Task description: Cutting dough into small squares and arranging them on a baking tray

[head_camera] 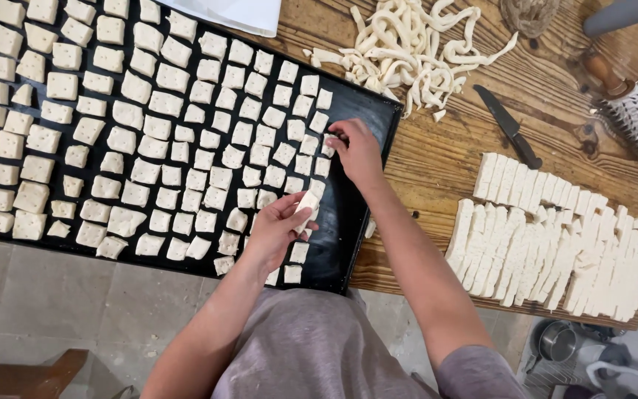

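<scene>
head view looks straight down on a wooden plank tabletop (452, 159) whose left part carries a large black rectangular baking tray (348, 222), almost filled with small pale squares of raw dough (156, 125) set in loose rows with gaps between them, so that none sticks to its neighbour. the left hand (275, 229) hovers over the tray's lower right part, its grip closed around a few small pale dough pieces (306, 203) held as a ready stock near the bare strip of tray. the right hand (357, 151) reaches to the right end of the rows, its fingertips (336, 140) pinched on a single small dough square (328, 148) that touches the tray beside the last filled column, next to the free black edge. to the right on the tabletop lies a flat sheet of pale dough cut into strips and squares (555, 236), well apart from the tray. above it lie a dark-handled knife (509, 125) and a spiked roller with a wooden handle (633, 111), and a heap of pale dough trimmings (407, 48) sits at the top.
</scene>
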